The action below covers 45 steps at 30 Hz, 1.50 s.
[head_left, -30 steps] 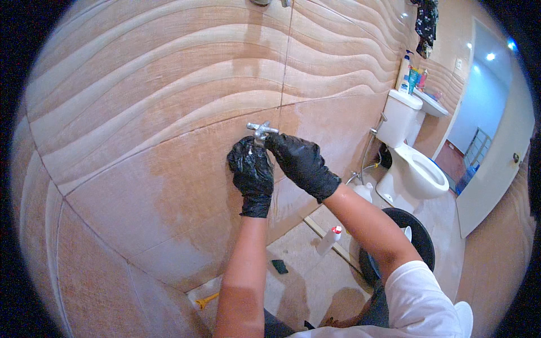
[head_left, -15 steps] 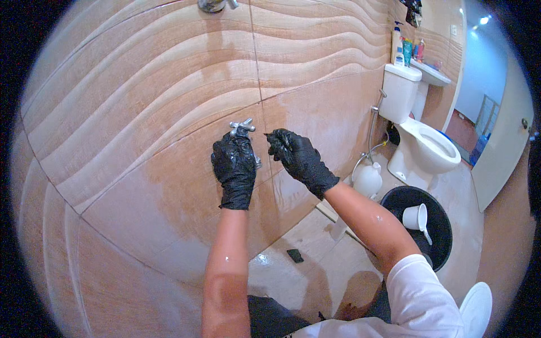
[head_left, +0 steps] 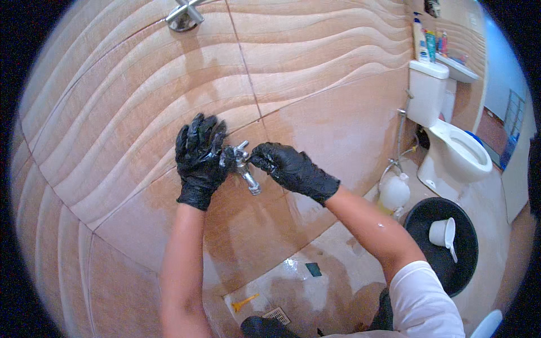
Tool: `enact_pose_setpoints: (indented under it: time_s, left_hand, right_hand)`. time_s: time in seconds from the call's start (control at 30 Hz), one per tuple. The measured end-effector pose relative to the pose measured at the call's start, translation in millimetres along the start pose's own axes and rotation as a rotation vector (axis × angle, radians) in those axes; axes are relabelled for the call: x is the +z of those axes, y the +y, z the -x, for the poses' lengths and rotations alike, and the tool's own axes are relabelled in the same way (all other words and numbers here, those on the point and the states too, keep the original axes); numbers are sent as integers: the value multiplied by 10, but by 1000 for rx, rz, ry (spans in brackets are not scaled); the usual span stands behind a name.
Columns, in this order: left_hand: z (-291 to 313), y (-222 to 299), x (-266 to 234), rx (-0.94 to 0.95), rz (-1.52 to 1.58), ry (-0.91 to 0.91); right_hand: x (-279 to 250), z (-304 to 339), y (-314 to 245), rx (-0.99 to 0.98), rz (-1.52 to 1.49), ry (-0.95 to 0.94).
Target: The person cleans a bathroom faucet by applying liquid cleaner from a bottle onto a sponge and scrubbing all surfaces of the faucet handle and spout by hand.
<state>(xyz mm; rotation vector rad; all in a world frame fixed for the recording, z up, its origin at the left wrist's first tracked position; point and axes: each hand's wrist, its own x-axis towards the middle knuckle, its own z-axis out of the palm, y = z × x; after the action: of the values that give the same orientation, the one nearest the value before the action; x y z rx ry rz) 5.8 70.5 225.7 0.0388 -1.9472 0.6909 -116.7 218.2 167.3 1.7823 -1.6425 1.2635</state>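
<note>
A chrome faucet [head_left: 247,173] with a cross-shaped handle sticks out from the lower tiled wall, between my two hands. My left hand [head_left: 201,160], in a wet black glove, rests against the wall just left of the faucet. Its fingers are stretched upward and the thumb side is at the faucet's handle. On the faucet's right side, my right hand [head_left: 294,170], also in a black glove, is closed with its fingertips bunched at the handle. What it pinches, if anything, is hidden by the fingers.
A second chrome valve [head_left: 185,18] is higher on the wall. To the right stand a white toilet [head_left: 459,152], a plastic jug [head_left: 394,192] and a black tub [head_left: 420,248] with a white dipper [head_left: 442,232]. A dark green scrap [head_left: 313,269], a yellow tool [head_left: 244,302] and a drain grate [head_left: 277,316] are on the floor.
My left hand has left the front of the faucet, moved leftward and spread onto the wall, uncovering the spout. My right hand has come in to the handle. The view has shifted.
</note>
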Motion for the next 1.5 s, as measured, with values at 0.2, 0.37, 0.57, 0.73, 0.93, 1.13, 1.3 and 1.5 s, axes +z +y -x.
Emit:
enact_pose_setpoints:
  time_s: [0.2, 0.37, 0.57, 0.73, 0.93, 1.13, 1.3, 1.5]
  left_hand:
    - [-5, -6, 111, 118, -47, -126]
    - [-18, -5, 96, 118, -92, -134]
    - [-30, -4, 121, 99, -61, -134]
    - [-33, 20, 115, 72, -68, -172]
    - [-23, 18, 97, 67, -56, -167]
    - [-40, 2, 79, 86, -16, -150]
    - [-10, 11, 113, 75, -63, -139]
    - [3, -24, 102, 68, 51, -152]
  right_hand:
    - [-165, -221, 77, -130, 191, -192]
    - [-242, -303, 32, -209, 371, -316]
    - [281, -75, 240, -146, -137, 160]
    - [-20, -167, 255, -277, 223, -98]
    - [-103, -231, 141, -326, 329, -167]
    - [-139, -271, 167, -252, 130, -227]
    - [-341, -477, 35, 112, -203, -616]
    - [-323, -259, -75, 127, -111, -442]
